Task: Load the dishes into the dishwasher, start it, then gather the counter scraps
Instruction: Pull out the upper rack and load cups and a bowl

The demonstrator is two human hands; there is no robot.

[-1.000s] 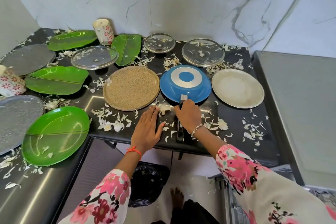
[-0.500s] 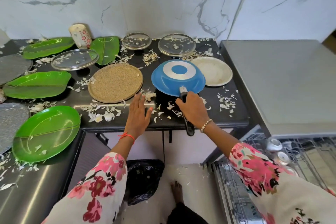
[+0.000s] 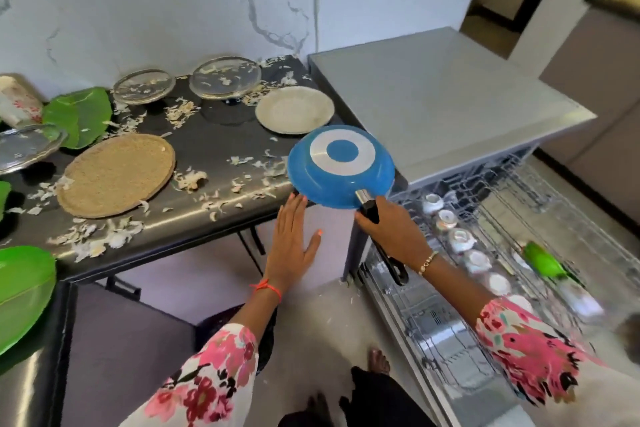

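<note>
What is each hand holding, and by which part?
The right hand grips the upside-down blue pan by the top of its black handle. The left hand holds nothing, fingers straight beside the pan's rim.

I am holding both arms out ahead of me, my left hand (image 3: 292,244) hovering flat with fingers straight and thumb spread, my right hand (image 3: 394,232) gripping the pan handle (image 3: 370,211) with curled fingers.

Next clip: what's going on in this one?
A person is loading dishes. The right hand grips the handle of an upturned blue pan, held at the counter edge beside the open dishwasher. The left hand is flat and open near the pan's rim. The pulled-out rack holds small cups; plates, lids and scraps lie on the counter.
</note>
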